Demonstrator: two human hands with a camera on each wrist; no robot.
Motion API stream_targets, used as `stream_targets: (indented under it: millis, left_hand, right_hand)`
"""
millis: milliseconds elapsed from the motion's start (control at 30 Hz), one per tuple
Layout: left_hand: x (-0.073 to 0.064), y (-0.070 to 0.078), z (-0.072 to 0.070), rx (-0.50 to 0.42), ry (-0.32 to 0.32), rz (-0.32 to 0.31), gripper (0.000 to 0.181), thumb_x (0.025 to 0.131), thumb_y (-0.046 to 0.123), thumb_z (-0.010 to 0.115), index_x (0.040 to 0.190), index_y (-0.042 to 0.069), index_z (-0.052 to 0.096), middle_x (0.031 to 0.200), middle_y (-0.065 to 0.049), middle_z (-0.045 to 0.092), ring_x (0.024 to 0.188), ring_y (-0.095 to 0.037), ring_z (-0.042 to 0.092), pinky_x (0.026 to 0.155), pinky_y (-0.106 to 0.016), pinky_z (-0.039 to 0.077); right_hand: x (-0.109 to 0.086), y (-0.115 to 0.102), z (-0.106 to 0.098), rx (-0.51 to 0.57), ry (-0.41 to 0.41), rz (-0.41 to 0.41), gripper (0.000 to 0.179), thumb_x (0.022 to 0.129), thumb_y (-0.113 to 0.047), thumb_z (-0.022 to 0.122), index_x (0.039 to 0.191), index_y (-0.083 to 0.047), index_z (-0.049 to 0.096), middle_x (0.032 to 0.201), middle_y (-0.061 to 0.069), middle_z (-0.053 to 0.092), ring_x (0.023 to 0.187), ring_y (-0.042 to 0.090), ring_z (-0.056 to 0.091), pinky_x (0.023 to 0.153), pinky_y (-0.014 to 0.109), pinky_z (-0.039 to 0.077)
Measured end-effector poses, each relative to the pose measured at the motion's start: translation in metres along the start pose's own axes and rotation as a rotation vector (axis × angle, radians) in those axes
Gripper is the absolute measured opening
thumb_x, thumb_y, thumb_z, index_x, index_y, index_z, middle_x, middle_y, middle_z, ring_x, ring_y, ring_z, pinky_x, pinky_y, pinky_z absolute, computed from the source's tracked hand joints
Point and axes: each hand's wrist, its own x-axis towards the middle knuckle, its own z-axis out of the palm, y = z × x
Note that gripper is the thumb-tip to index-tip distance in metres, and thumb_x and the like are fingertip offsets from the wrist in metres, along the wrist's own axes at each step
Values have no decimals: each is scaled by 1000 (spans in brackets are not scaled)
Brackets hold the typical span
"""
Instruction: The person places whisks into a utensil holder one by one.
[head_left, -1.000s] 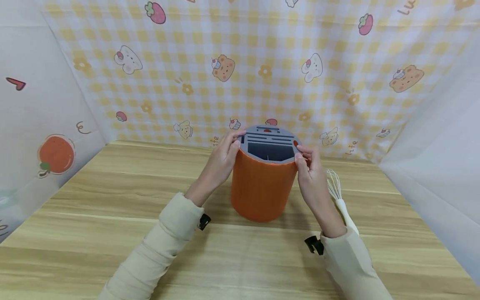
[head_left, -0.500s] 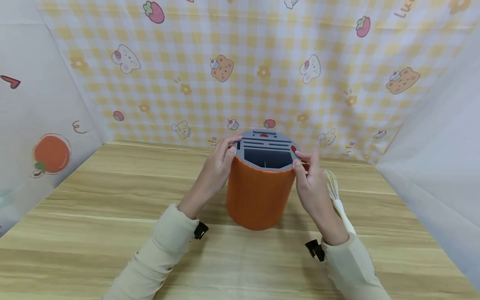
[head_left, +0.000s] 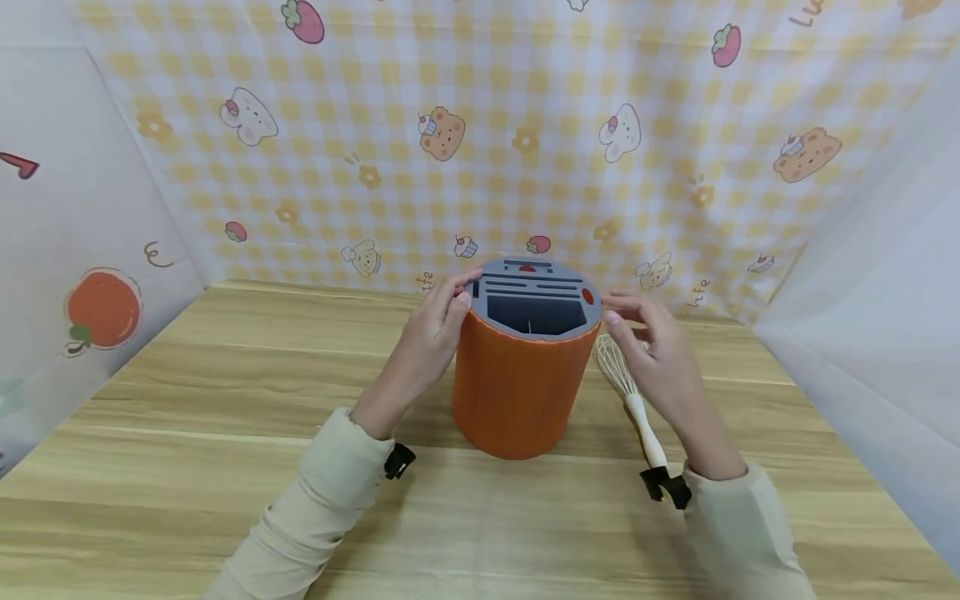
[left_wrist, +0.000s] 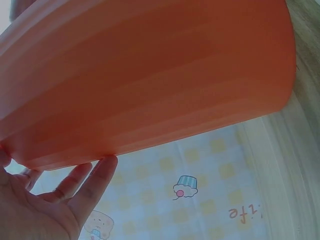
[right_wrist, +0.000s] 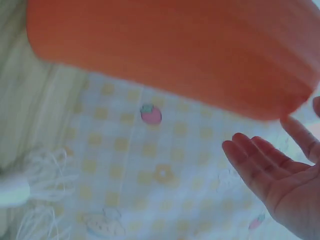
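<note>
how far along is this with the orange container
Looks done: the orange container stands upright on the table, grey slotted top in place. In hand: the left hand touches it; the right hand is opposite, contact unclear. Possibly left: putting in the whisk, which lies outside.

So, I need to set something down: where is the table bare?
The table is bare between the left sleeve and left white backdrop, and in front of the orange container, as far as the right sleeve. Crowded: right of the container, where the whisk lies near the right hand.
</note>
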Motion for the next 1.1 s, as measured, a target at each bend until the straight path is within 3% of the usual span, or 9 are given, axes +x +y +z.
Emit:
stream_targets:
  millis: [100, 267, 367, 600, 767, 867, 900, 1000, 1100]
  left_hand:
    - [0, 1, -1, -5, -10, -9, 43, 99, 39, 27, 139, 29, 41, 139, 2, 44, 120, -17, 46, 101, -41, 42]
    - [1, 3, -1, -9, -23, -19, 44, 99, 41, 26, 139, 29, 40, 141, 3, 42, 123, -16, 45, 102, -41, 41]
    - [1, 3, -2, -5, -20, -25, 44, 99, 41, 26, 139, 30, 40, 142, 4, 41, 124, -16, 44, 102, -41, 41]
    - [-1, 1, -1, -7, -18, -21, 43, 99, 41, 26, 139, 30, 40, 143, 4, 41, 125, -16, 43, 104, -42, 40]
    - [-1, 0, -2, -9, -21, -23, 44, 99, 41, 26, 139, 30, 40, 143, 3, 40, 126, -18, 43, 103, -43, 40]
    - [-1, 1, -2, -11, -22, -19, 44, 99, 41, 26, 139, 30, 40, 144, 3, 40, 126, -18, 43, 103, -43, 40]
    - [-1, 1, -2, -11, -22, -17, 43, 99, 41, 27, 139, 30, 40, 144, 3, 40, 126, -18, 43, 103, -44, 39]
    - [-1, 1, -3, -8, -19, -18, 43, 99, 41, 27, 138, 30, 41, 143, 3, 41, 125, -18, 44, 103, -44, 39]
    - [-1, 1, -2, -7, -21, -21, 43, 99, 41, 27, 138, 31, 40, 143, 2, 41, 124, -18, 44, 103, -44, 39]
  right_hand:
    - [2, 8, -12, -48, 53, 12, 32, 95, -20, 52, 120, -2, 58, 127, 14, 54, 106, 27, 57, 84, 18, 47]
    - [2, 24, -33, -154, 31, 128, 37, 95, -22, 52, 123, 3, 54, 125, 24, 50, 107, 38, 53, 90, 46, 48]
    - [2, 38, -43, -236, -39, 205, 40, 95, -22, 51, 122, 8, 52, 123, 30, 48, 106, 44, 51, 86, 55, 46]
    - [0, 78, -52, -413, -275, 409, 49, 93, -28, 51, 118, 15, 53, 111, 34, 57, 95, 44, 57, 71, 47, 49]
    - [-4, 101, -51, -429, -470, 526, 54, 91, -30, 54, 117, 17, 53, 116, 35, 54, 97, 45, 57, 75, 48, 50]
    - [-8, 112, -48, -393, -524, 582, 51, 89, -29, 56, 113, 16, 56, 107, 31, 60, 82, 34, 61, 67, 40, 51]
    - [-9, 115, -47, -379, -533, 597, 49, 89, -29, 56, 111, 15, 58, 98, 28, 63, 74, 28, 61, 62, 37, 50]
    - [-13, 123, -44, -333, -534, 630, 40, 87, -30, 58, 86, 8, 67, 65, 10, 61, 57, 13, 52, 52, 28, 41]
    - [-15, 128, -42, -291, -523, 658, 42, 86, -32, 60, 53, -6, 55, 46, -5, 42, 48, 9, 41, 52, 26, 38]
